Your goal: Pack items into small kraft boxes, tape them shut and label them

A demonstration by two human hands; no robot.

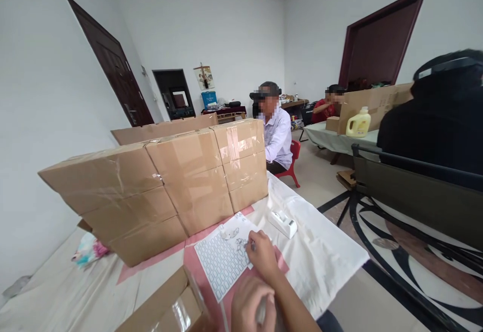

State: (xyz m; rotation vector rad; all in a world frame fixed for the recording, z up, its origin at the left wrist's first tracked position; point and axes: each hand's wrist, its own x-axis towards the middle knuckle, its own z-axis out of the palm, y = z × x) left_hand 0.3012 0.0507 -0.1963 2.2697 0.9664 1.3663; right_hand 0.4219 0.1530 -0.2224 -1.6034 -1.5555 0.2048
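Cardboard sits nearest you: the corner of an open carton (166,307) at the bottom edge, just left of your left hand (252,304). That hand is curled shut around a slim, pale, pen-like object (261,313); its tip is hidden, so you cannot tell what it is.

Your right hand (263,255) lies a little farther out, fingers bent down onto the lower right corner of the label sheet (223,259). Whether those fingers pinch anything or only press the paper cannot be told. The sheet lies flat on the cloth-covered table (324,256), its long axis running from near left to far right, and most of it spreads to the left of your right hand, which is the nearer of the two to it.

Beyond the sheet, to the right, stands a white tape dispenser (282,222), apart from both hands. Behind that rises a wall of taped boxes (169,186), and past them other people sit at their own tables.
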